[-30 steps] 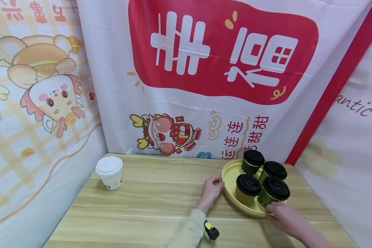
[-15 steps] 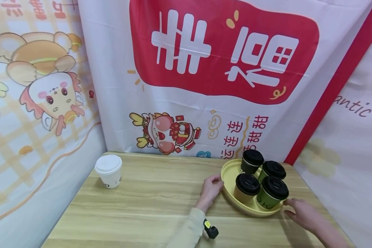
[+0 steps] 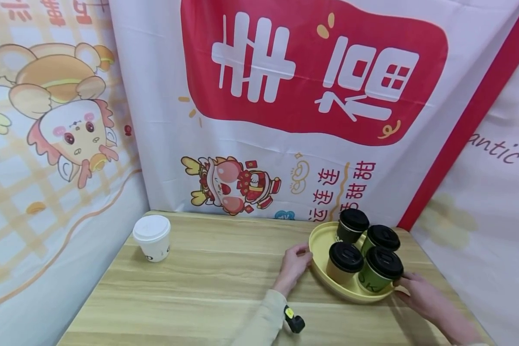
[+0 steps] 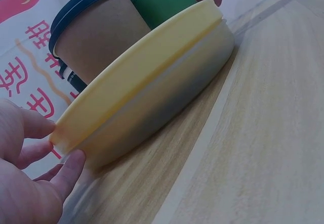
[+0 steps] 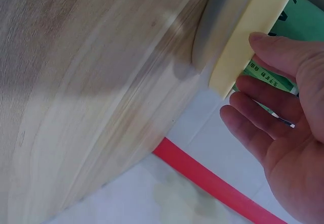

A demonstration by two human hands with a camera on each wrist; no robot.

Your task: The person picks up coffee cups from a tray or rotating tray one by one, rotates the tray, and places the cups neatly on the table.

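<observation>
A round yellow tray (image 3: 321, 247) stands at the right of the wooden table and bears several paper cups with black lids. They are a brown cup (image 3: 341, 275) at the front, a green cup (image 3: 370, 280) lettered in black, a second green cup (image 3: 382, 236) behind it and a dark cup (image 3: 346, 235) at the back. My left hand (image 3: 293, 269) holds the tray's left edge, its thumb (image 4: 71, 171) low on the side wall and fingertips by the rim. At the right edge my right hand (image 3: 421, 293) holds the rim between thumb (image 5: 273, 47) and forefinger; its other fingers are apart from the tray.
A white cup (image 3: 152, 239) with a white lid stands upright at the table's back left. Printed cloths (image 3: 164, 120) hang behind and at both sides of the wooden table (image 3: 207, 288). A black device (image 3: 295, 321) is strapped to my left wrist.
My right hand has moved right, from the tray's front edge beside the green cup to its right edge. The left hand, the tray and the cups stay in place.
</observation>
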